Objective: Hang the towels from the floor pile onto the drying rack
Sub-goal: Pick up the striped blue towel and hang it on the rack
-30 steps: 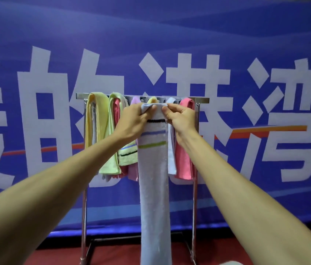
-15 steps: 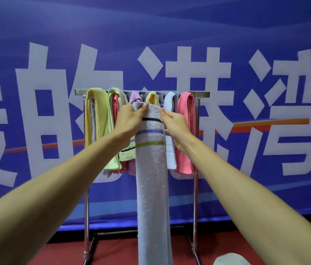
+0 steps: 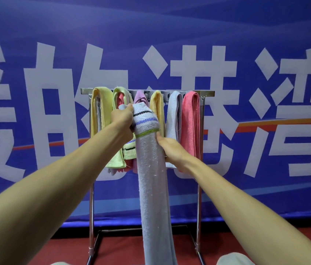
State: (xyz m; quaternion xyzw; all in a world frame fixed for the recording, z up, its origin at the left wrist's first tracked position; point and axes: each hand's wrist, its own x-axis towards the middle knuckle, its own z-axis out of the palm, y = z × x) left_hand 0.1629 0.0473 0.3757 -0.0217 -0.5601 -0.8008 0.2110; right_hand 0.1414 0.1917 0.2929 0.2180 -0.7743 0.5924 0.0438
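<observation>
Head view: striped towel (image 3: 152, 178) is held up before the drying rack (image 3: 206, 92).
Its top end is gripped by the left hand (image 3: 123, 119), its right edge pinched by the right hand (image 3: 171, 148), beneath the gap beside the purple towel (image 3: 139, 96).

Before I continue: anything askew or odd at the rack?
Only the striped towel: its top is bunched in the left hand, and one long end hangs toward the floor, unlike towels draped evenly on the drying rack.

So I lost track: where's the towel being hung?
Head view, centre: the striped towel hangs in front of the drying rack, left hand gripping its top, right hand holding its right edge.
</observation>
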